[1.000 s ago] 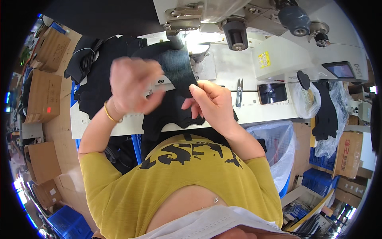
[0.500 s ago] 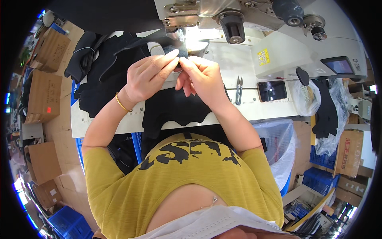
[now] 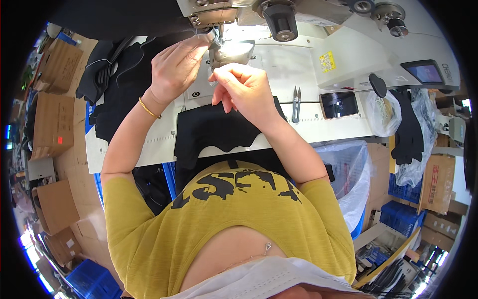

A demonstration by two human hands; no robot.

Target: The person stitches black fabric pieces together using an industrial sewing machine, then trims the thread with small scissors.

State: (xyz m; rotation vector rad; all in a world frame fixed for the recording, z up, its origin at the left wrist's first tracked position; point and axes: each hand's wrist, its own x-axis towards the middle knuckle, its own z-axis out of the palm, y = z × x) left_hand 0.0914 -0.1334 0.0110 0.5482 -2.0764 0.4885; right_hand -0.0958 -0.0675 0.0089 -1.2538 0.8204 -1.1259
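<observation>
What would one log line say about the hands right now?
left hand: fingertips at sewing machine needle | right hand: pinched beside it | flat black fabric piece: on white table

One head cam, fisheye, looks steeply down, close over sewing machine [image 3: 279, 30], table [image 3: 318, 124].

Mustard-yellow short-sleeved tee [image 3: 224, 219] — black print across chest (letters); thin gold bangle [image 3: 148, 108], white face mask [image 3: 259, 284].

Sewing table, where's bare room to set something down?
Bare white table lies between the thread snips and the dark phone, and left of the black fabric piece. It is crowded by the needle, where left hand and right hand work.
</observation>
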